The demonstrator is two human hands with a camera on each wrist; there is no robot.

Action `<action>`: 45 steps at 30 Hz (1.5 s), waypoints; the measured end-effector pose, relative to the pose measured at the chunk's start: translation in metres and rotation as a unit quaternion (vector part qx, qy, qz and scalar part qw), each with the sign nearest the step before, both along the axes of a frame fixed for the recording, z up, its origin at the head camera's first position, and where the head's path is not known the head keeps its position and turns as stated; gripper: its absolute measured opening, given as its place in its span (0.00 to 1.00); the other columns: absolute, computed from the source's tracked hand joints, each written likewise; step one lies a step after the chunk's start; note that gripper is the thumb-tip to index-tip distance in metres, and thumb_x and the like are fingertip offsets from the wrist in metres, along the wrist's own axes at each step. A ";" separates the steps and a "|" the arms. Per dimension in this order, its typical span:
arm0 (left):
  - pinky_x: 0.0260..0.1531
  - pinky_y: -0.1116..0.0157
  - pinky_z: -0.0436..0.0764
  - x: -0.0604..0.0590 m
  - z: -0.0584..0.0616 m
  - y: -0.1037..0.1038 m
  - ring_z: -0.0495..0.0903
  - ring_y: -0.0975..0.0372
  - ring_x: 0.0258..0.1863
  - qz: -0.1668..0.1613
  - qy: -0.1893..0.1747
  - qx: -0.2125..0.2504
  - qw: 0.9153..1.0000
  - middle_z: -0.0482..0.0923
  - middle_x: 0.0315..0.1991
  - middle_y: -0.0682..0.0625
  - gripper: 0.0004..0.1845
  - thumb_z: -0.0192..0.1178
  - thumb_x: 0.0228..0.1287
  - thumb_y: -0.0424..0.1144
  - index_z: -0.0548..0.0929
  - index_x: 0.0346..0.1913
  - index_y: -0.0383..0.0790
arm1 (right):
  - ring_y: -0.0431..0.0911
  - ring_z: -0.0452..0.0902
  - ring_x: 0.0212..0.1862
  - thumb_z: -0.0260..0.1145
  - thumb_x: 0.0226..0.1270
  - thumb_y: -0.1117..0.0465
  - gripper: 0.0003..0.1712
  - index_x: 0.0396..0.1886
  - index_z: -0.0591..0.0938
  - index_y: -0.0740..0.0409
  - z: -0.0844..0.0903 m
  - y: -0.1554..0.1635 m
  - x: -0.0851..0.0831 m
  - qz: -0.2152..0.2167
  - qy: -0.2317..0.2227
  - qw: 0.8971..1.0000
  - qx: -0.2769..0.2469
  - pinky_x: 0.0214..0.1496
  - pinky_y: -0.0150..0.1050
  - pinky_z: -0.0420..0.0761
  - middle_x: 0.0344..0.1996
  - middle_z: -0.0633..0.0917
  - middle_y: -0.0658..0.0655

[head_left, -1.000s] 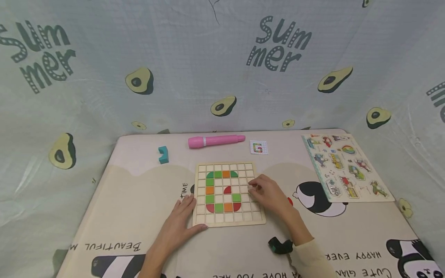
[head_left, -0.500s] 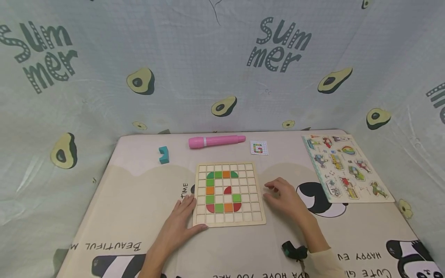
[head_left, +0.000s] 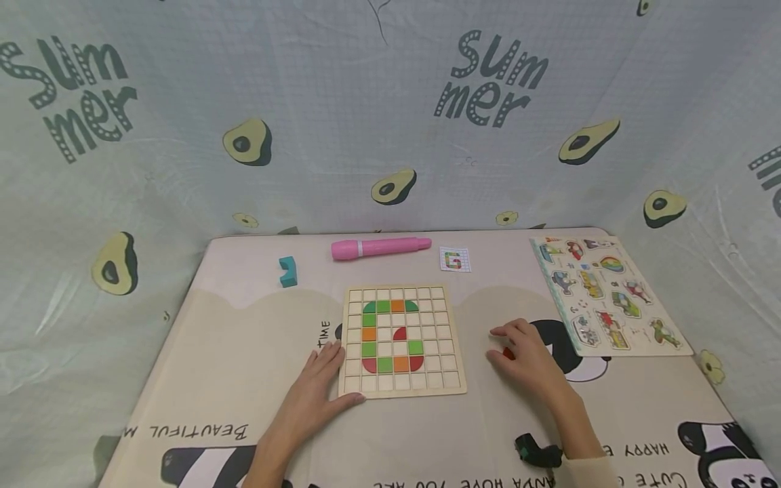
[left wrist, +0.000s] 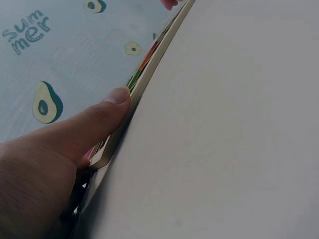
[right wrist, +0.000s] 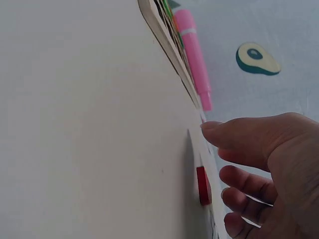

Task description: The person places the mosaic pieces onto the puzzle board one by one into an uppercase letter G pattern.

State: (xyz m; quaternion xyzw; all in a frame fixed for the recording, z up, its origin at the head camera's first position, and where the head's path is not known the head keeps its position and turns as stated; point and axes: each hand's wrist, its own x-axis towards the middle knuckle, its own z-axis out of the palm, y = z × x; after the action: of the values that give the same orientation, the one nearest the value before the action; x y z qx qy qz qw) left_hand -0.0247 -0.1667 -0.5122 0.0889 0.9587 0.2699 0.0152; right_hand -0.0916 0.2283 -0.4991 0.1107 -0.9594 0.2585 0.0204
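A square wooden grid board [head_left: 439, 347] lies mid-table, with green, orange and red tiles laid in a G-like shape. My left hand [head_left: 314, 393] rests at its lower left corner, fingers straight along the left side and the thumb on the near edge. The left wrist view shows that thumb [left wrist: 107, 107] against the board's edge. To the right of the board, my right hand [head_left: 526, 358] hovers over the table with loosely bent fingers and holds nothing. A small red tile [right wrist: 203, 185] lies on the table just by its fingertips, partly covered by the hand in the head view.
Behind the board lie a pink pen-like tube [head_left: 381, 248] and a small card [head_left: 454, 259] printed with a similar G pattern. A teal notched block [head_left: 288, 272] sits at the back left. A picture puzzle board [head_left: 610, 295] lies on the right.
My right hand has left the right part of the board and moved rightward over the table, to the red tile. The left hand and the laid tiles have stayed in place.
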 end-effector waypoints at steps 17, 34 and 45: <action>0.81 0.57 0.52 0.000 0.002 -0.001 0.59 0.52 0.79 0.001 -0.004 0.000 1.000 0.65 0.75 0.45 0.52 0.70 0.51 0.65 0.68 0.73 0.36 | 0.43 0.75 0.41 0.72 0.63 0.63 0.14 0.48 0.85 0.60 -0.004 0.019 0.009 -0.010 -0.035 0.999 -0.003 0.42 0.35 0.84 0.41 0.81 0.54; 0.82 0.58 0.53 0.000 0.001 -0.001 0.59 0.53 0.78 0.006 -0.001 -0.004 1.000 0.65 0.75 0.45 0.52 0.70 0.51 0.66 0.69 0.73 0.36 | 0.43 0.73 0.36 0.72 0.64 0.64 0.13 0.45 0.78 0.56 0.001 0.016 0.003 -0.016 -0.077 0.996 -0.029 0.35 0.28 0.79 0.34 0.81 0.51; 0.82 0.58 0.52 -0.001 -0.001 -0.001 0.58 0.53 0.79 0.004 -0.006 0.007 1.000 0.65 0.76 0.45 0.52 0.70 0.51 0.66 0.68 0.73 0.37 | 0.41 0.78 0.36 0.69 0.66 0.65 0.10 0.46 0.82 0.59 0.014 -0.010 -0.013 0.010 -0.036 0.999 -0.037 0.38 0.32 0.83 0.35 0.86 0.51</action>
State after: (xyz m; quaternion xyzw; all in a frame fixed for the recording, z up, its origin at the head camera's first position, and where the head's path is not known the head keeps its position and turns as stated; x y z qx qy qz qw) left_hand -0.0253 -0.1672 -0.5132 0.0837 0.9569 0.2775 0.0189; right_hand -0.1044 0.2187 -0.4852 0.1099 -0.9481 0.2981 -0.0127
